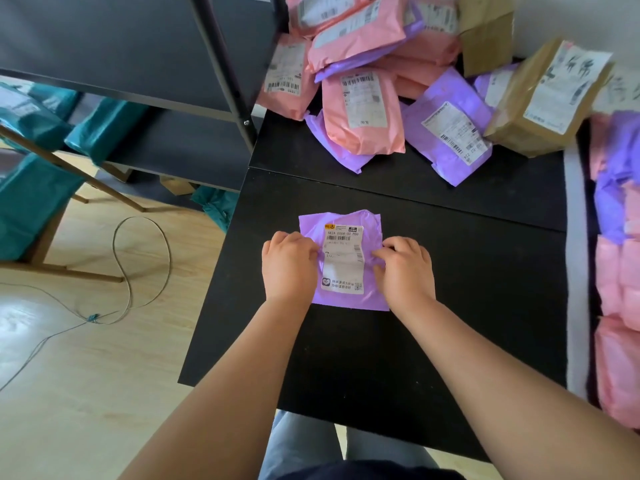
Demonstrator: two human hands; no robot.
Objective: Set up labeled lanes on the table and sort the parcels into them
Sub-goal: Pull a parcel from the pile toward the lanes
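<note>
While a bit of blue jeans (304, 441) peeks in at the very bottom, both bare forearms reach out over the black table (467, 323). Left hand (289, 263) and right hand (403, 268) are both down on one flat purple parcel (349, 301), which lies about mid-table, closer to the left edge. The left one has its fingers curled in on the parcel's left side, right at the edge of the white shipping label (343, 261). The right one is pinching the crinkled plastic just right of that label. So both hands are gripping it, one per side, with the label facing up between them; it has barcodes and some print on it.

Off to the left there's a pale wood floor with a thin grey cable (138, 271) looping across it. Over on the right edge a blurry stack of pink and purple bags (618, 289) runs alongside the table.

Further back, a second black tabletop (415, 181) butts against the near one, and that's where the big heap sits: a pink mailer (363, 112) in front, a purple mailer (450, 140) beside it and a brown cardboard box (540, 98) leaning at the right, with more pink ones piled up behind. On the far left is a black shelf unit (138, 46), and there are teal bags (31, 202) under it.
</note>
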